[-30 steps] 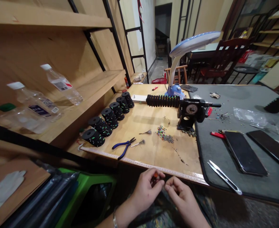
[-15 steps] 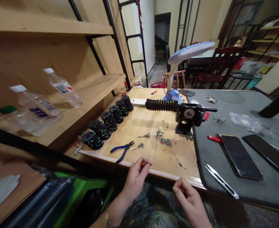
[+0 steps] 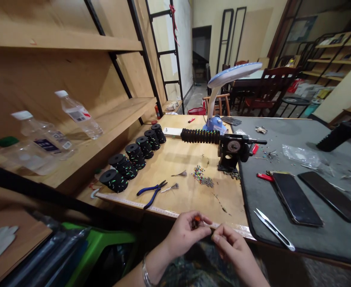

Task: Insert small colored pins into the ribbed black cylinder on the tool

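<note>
My left hand [image 3: 187,233] is closed at the front edge of the wooden table [image 3: 175,159], curled round a small orange and dark item [image 3: 196,220] whose kind I cannot make out. My right hand [image 3: 231,241] is pinched beside it, its fingertips almost meeting the left thumb; whatever it pinches is too small to name. Beyond the hands lie a pile of small coloured beads [image 3: 198,173] and grey metal bits [image 3: 207,182]. A thin beaded line [image 3: 220,203] rests nearer. Blue-handled pliers [image 3: 151,193] lie to the left, beside small feathery pieces [image 3: 171,187].
Black foam spools [image 3: 113,181] line the table's left side. A black winding device [image 3: 232,149] carries a row of foam discs [image 3: 200,136], with a blue lamp [image 3: 215,123] behind. On the grey mat [image 3: 253,191] lie silver thread snips [image 3: 274,231] and two phones [image 3: 296,199].
My left hand has moved right, toward my right hand, and the fingertips now nearly meet. The orange item stays in the left hand. The camera view has shifted slightly.
</note>
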Motion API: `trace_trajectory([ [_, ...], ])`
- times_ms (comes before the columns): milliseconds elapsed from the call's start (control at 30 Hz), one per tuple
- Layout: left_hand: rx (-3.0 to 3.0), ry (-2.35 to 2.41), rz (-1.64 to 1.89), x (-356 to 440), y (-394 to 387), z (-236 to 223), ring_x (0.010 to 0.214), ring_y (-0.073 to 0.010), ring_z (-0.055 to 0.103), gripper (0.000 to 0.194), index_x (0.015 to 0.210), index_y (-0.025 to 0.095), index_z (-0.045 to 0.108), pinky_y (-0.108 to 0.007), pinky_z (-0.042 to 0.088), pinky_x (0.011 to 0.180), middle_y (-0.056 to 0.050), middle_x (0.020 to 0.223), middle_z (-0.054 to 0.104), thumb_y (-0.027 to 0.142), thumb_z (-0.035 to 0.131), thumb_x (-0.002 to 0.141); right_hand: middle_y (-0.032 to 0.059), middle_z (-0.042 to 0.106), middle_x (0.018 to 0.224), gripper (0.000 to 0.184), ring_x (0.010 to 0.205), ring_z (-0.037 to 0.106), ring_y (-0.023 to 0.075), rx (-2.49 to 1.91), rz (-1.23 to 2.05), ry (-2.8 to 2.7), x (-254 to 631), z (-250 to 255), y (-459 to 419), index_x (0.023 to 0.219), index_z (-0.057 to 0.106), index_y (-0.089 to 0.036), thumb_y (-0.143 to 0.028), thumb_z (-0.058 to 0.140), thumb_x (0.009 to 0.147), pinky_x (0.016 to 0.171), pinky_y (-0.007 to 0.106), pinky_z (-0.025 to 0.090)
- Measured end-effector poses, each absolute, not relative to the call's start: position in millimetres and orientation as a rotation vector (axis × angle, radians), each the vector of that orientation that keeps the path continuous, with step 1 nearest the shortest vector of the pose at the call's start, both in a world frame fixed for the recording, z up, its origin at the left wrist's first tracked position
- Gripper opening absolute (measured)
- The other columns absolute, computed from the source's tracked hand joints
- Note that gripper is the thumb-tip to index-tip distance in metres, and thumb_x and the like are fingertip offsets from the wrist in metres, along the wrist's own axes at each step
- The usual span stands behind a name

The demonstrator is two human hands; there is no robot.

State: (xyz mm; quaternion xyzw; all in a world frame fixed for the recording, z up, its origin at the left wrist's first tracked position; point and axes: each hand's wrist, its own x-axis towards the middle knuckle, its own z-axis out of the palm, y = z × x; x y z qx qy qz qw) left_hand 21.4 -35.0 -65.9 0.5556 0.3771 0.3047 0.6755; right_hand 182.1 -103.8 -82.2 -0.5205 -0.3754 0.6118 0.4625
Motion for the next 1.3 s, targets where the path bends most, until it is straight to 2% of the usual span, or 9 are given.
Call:
trace_trajectory([
  [133,1.282,0.902,0.76,23.9,-30.4,-62.6,0.066,-0.0133,0.053,0.026,0.071,0.014,0.063,-0.024,0.04,0.064,0.0,0.067,0.06,0.037,0.073,0.076,-0.0095,0.037,0.049,0.051,0.047,0.03,0.0083,-1.287,1.48,-0.942,181.2,-79.2,-101.4,0.067,0.053,-0.02,-0.068,0.068,0.07,0.048,0.022,0.025],
  [333,1.213,0.934,0.83,18.9,-28.9,-62.1,0.065,-0.0125,0.05,0.028,0.07,0.015,0.059,-0.023,0.039,0.064,0.002,0.066,0.056,0.038,0.074,0.074,-0.0067,0.043,0.049,0.054,0.048,0.035,0.0101,-1.345,1.465,-0.999,183.4,-66.1,-97.1,0.066,0.057,-0.019,-0.072,0.064,0.071,0.05,0.023,0.027],
  [567,1.145,0.999,0.929,18.4,-24.9,-60.6,0.071,-0.0137,0.051,0.027,0.074,0.015,0.061,-0.025,0.04,0.07,0.001,0.071,0.057,0.039,0.073,0.075,-0.0093,0.035,0.05,0.055,0.048,0.027,0.0083,-1.352,1.467,-0.923,184.8,-70.2,-95.4,0.063,0.053,-0.019,-0.072,0.067,0.067,0.048,0.023,0.02],
  [733,1.081,0.971,0.735,12.3,-27.4,-61.1,0.063,-0.0112,0.047,0.04,0.088,0.013,0.07,-0.024,0.037,0.064,0.004,0.065,0.054,0.041,0.083,0.062,-0.0092,0.036,0.05,0.054,0.049,0.027,0.0086,-1.339,1.499,-0.908,186.0,-74.6,-96.1,0.065,0.053,-0.019,-0.071,0.066,0.069,0.048,0.023,0.019],
  [900,1.03,0.942,0.661,19.1,-31.8,-61.1,0.06,-0.0109,0.049,0.039,0.075,0.013,0.067,-0.023,0.037,0.062,0.001,0.064,0.059,0.046,0.084,0.061,-0.0092,0.035,0.052,0.056,0.05,0.027,0.0086,-1.336,1.486,-0.938,182.9,-70.7,-95.4,0.064,0.053,-0.019,-0.073,0.067,0.067,0.048,0.023,0.021],
  [1033,1.086,0.957,0.735,25.6,-29.0,-60.0,0.061,-0.0116,0.05,0.041,0.066,0.014,0.063,-0.024,0.038,0.063,0.002,0.062,0.058,0.049,0.083,0.061,-0.0074,0.043,0.049,0.054,0.048,0.034,0.0091,-1.327,1.473,-0.976,183.4,-66.1,-94.5,0.066,0.058,-0.018,-0.071,0.066,0.07,0.049,0.023,0.026],
  [1167,1.137,0.973,0.794,24.7,-25.6,-57.0,0.063,-0.0124,0.05,0.038,0.068,0.014,0.063,-0.024,0.039,0.064,0.001,0.064,0.058,0.048,0.08,0.065,-0.0005,0.061,0.055,0.058,0.049,0.049,0.0124,-1.31,1.536,-0.969,191.8,-66.4,-92.5,0.082,0.068,-0.017,-0.073,0.063,0.071,0.049,0.024,0.034],
  [1300,1.191,0.988,0.805,24.1,-23.6,-51.1,0.065,-0.0131,0.05,0.033,0.07,0.014,0.062,-0.024,0.039,0.066,0.001,0.066,0.058,0.043,0.077,0.069,0.0084,0.074,0.078,0.061,0.074,0.067,0.0221,-1.346,1.486,-0.918,205.1,-67.1,-88.7,0.097,0.071,-0.017,-0.071,0.065,0.071,0.054,0.026,0.047],
])
